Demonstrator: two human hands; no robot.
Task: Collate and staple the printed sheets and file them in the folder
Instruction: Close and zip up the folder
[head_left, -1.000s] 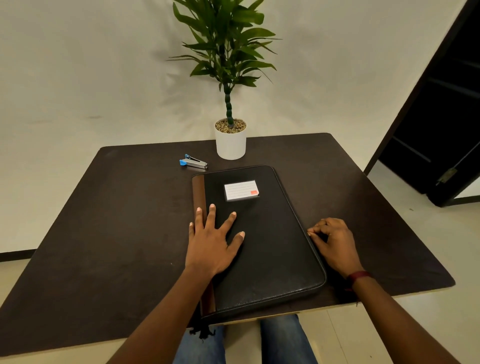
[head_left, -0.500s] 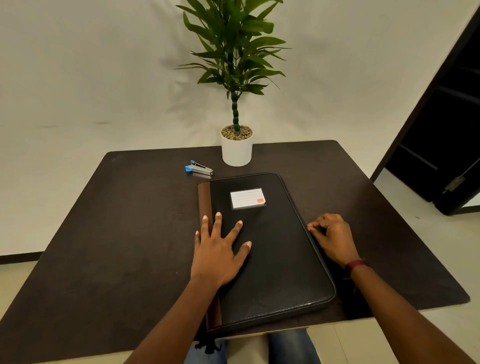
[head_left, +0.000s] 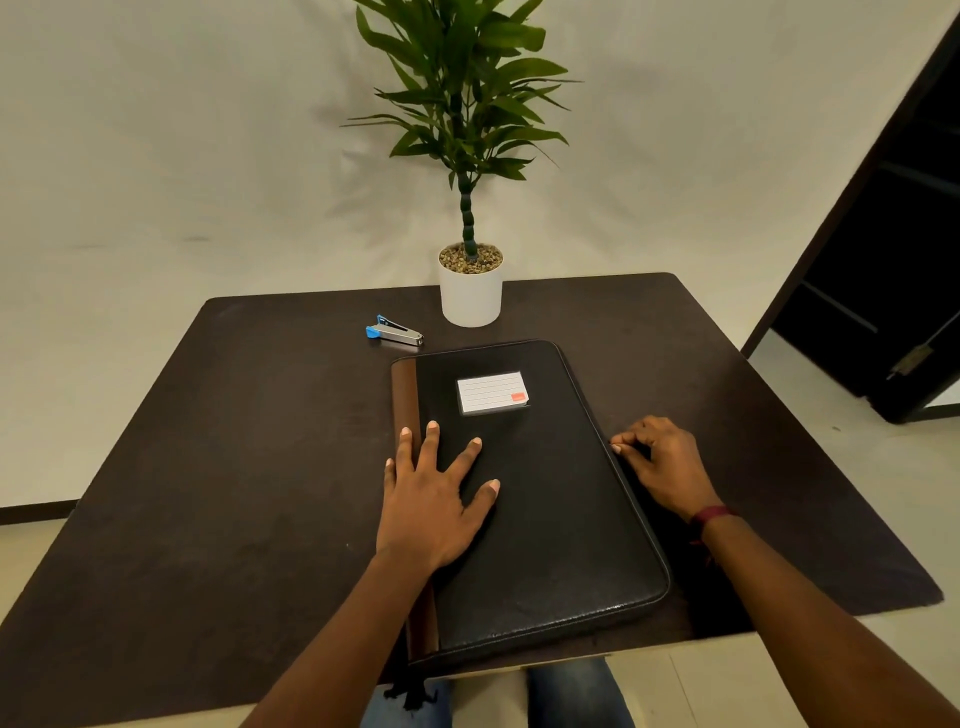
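1. On my feed the dark table (head_left: 208, 467) filled most of the view, with a pale wall behind it.
2. The black folder (head_left: 561, 519) lay closed and flat on the table's near middle. Its brown spine was on the left, and its near end reached the table's front edge.
3. A potted plant (head_left: 467, 104) stood upright in a white pot (head_left: 470, 301) at the far edge, just beyond the folder.
4. The left hand (head_left: 431, 509) rested palm-down on the folder's cover near the spine. Its fingers (head_left: 432, 441) were straight and spread wide, holding nothing.
5. The right hand (head_left: 670, 467) sat on the table against the folder's right edge. Its fingers were curled, and the fingertips (head_left: 618, 448) pinched narrowly at that edge. I could not tell what part they gripped.
6. A white lined label (head_left: 491, 392) with a small red mark sat on the cover's far half.
7. A small blue-and-silver stapler (head_left: 395, 332) lay left of the pot, apart from the folder.
8. A dark red band (head_left: 709, 515) circled the right wrist.
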